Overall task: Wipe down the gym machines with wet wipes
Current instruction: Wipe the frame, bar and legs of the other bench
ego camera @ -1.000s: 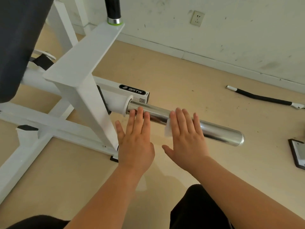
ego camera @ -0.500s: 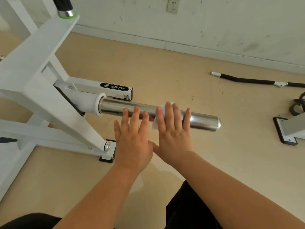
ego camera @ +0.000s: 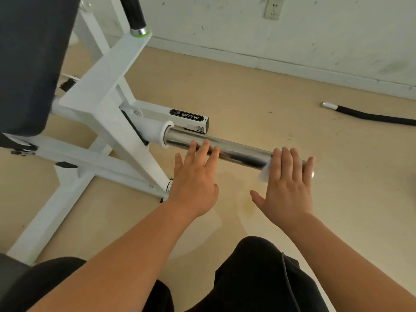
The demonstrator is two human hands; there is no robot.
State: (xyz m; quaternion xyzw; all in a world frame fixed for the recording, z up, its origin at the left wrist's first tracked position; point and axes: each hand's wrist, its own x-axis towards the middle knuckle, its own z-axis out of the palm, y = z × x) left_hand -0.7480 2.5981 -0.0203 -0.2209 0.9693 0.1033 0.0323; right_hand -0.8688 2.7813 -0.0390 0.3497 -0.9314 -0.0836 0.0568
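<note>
Pressing wet wipe onto chrome bar of gym machine.
Black-trousered knees sit nearest the camera. Ahead, the left grip is released, fingers straight, fingertips resting on the bar near its white collar. The right grip is released and flat, pressing the wipe against the bar at its free end; the wipe shows only beside the index finger. The bar projects from the white machine frame, labelled BRTW, beside a dark pad. Beyond, a black hose lies on the floor; a wall socket is farthest.
</note>
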